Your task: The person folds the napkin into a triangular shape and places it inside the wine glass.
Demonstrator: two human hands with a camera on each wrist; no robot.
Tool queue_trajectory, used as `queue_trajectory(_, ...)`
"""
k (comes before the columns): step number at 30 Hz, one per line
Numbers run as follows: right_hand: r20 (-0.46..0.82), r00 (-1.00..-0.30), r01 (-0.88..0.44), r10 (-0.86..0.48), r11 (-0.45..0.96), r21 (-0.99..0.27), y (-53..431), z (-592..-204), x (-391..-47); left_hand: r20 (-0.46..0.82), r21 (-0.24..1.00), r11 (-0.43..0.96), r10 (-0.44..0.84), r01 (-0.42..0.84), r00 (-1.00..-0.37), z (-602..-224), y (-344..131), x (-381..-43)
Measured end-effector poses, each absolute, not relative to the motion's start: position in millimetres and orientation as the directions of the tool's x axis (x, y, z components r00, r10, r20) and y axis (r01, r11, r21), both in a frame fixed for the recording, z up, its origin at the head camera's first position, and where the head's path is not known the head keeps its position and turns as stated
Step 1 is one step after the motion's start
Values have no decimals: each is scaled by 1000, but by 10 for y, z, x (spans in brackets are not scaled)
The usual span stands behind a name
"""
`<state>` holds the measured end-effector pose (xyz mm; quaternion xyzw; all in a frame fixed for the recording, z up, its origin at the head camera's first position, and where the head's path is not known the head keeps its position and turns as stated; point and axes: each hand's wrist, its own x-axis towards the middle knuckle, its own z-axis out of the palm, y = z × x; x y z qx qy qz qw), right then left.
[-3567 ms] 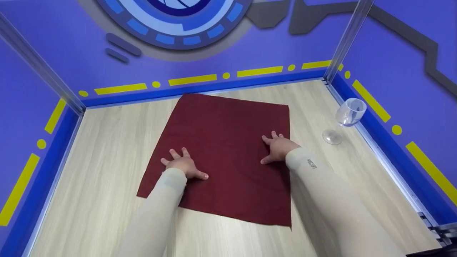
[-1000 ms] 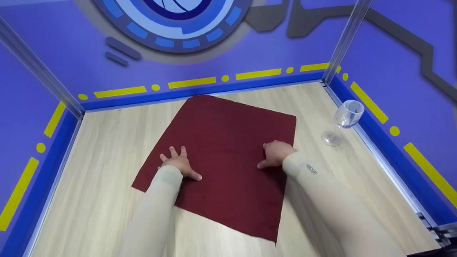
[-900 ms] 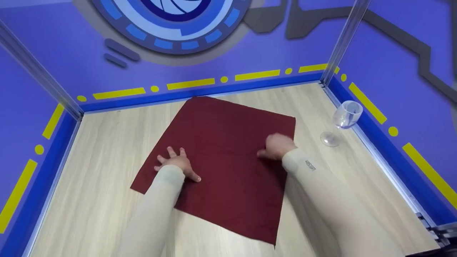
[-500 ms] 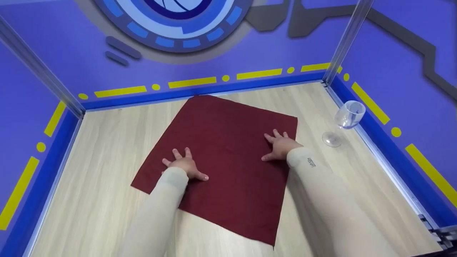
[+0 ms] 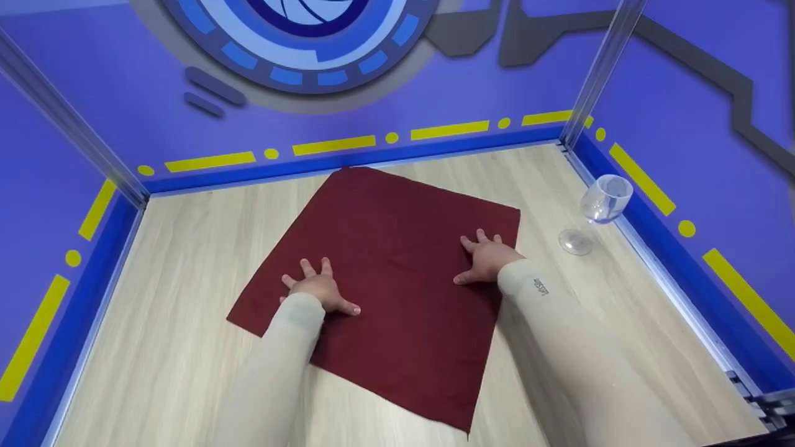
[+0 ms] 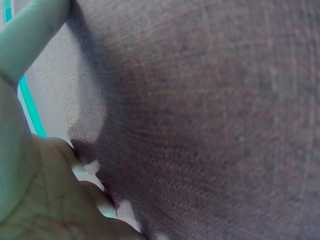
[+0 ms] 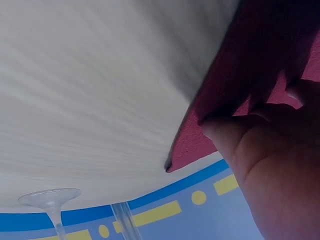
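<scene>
A dark red cloth lies spread flat and turned at an angle on the wooden table, one corner pointing toward the front. My left hand rests on its left part with fingers spread and thumb out to the right. On the cloth's right part, near the edge, my right hand lies with its fingers spread as well. Up close in the left wrist view, the cloth fills most of the picture beside the palm. In the right wrist view, a corner of the cloth shows beyond the right hand.
A clear stemmed wine glass stands upright on the table, right of the cloth by the right wall. Blue-purple panels with yellow dashes enclose the back and both sides. A metal rail runs along the right edge.
The cloth has turned clockwise, its front right corner swinging left and its right back corner moving slightly right and forward. My right hand briefly curled its fingers, then spread them again. The glass stayed put.
</scene>
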<state>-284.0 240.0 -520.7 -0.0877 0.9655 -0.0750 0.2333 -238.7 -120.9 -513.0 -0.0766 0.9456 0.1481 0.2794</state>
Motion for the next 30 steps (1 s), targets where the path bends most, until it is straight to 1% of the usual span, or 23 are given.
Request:
queue_trajectory(8, -436, -878, -139, -197, 977, -162, 2384, -5236, -2847, -549, 238, 948, -47, -210, -834, -5165, -1260, -2427)
queue_trajectory(14, -438, -879, -135, -191, 978, -156, 2366, -5209, -2819, -547, 261, 944, -28, -202, -837, -5146, -1275, -2429)
queue_trajectory(23, -431, -880, -162, -198, 980, -120, 2322, -5172, -2779, -542, 270, 945, -10, -186, -840, -5141, -1302, -2449)
queue_trajectory(30, -434, -881, -152, -186, 982, -112, 2306, -5158, -2763, -547, 267, 945, -15, -191, -837, -5141, -1298, -2459)
